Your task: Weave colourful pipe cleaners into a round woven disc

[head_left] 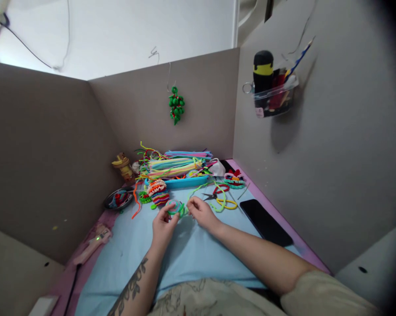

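My left hand (165, 221) pinches a small round coil of pipe cleaners (174, 207), green and pink, between thumb and fingers. Just to its right, my right hand (201, 210) is closed in a pinch on a light green pipe cleaner (220, 208), whose long end loops out over the cloth. What lies inside the right fingertips is mostly hidden. Behind the coil stands a striped pipe-cleaner piece (159, 193) in orange, red and blue. Scissors (214, 196) with a red and a yellow handle lie spread beyond my right hand.
A blue tray (185, 182) heaped with pipe cleaners (178, 166) stands at the back. A dark bowl (107, 204) is at left, near a pink glue gun (94, 245). At right lies a black phone (265, 223). Grey partitions (198, 96) enclose the table; a plastic holder (277, 98) hangs there.
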`<state>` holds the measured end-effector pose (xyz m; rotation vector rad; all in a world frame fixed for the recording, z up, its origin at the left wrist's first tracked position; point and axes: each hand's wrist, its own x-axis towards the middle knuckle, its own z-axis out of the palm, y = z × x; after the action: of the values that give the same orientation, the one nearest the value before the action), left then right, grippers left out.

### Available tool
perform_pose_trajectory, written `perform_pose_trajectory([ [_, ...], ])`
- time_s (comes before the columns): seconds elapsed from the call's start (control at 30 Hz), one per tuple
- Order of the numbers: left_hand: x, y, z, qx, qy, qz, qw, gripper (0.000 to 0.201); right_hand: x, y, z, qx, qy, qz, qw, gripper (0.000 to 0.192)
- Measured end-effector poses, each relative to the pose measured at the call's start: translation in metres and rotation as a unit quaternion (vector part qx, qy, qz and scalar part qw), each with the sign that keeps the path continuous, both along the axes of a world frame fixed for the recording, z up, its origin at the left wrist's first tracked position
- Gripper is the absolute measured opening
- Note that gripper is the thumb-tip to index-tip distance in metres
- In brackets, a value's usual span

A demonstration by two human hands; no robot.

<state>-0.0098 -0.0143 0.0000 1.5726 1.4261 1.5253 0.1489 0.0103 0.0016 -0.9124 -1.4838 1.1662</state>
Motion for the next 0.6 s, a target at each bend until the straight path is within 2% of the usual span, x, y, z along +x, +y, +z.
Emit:
perform_pose_trajectory([
  [0.13, 0.0038, -0.0042, 0.0031, 0.005, 0.022, -0.005, 1.000, 0.037, 0.0007, 0.0015, -0.0012, -0.019, 0.062, -0.038, 0.997, 0.035],
  [0.33, 0.0037, -0.0045, 0.0040, -0.002, -0.002, -0.011, 1.000, 0.039, -0.0022, 0.0001, -0.0004, 0.055, -0.044, -0.092, 0.993, 0.015],
  [0.6, 0.0047, -0.0073, 0.0044, 0.016, 0.035, -0.019, 0.999, 0.033, -0.0068, -0.0035, -0.0011, 0.065, -0.076, -0.109, 0.989, 0.014],
])
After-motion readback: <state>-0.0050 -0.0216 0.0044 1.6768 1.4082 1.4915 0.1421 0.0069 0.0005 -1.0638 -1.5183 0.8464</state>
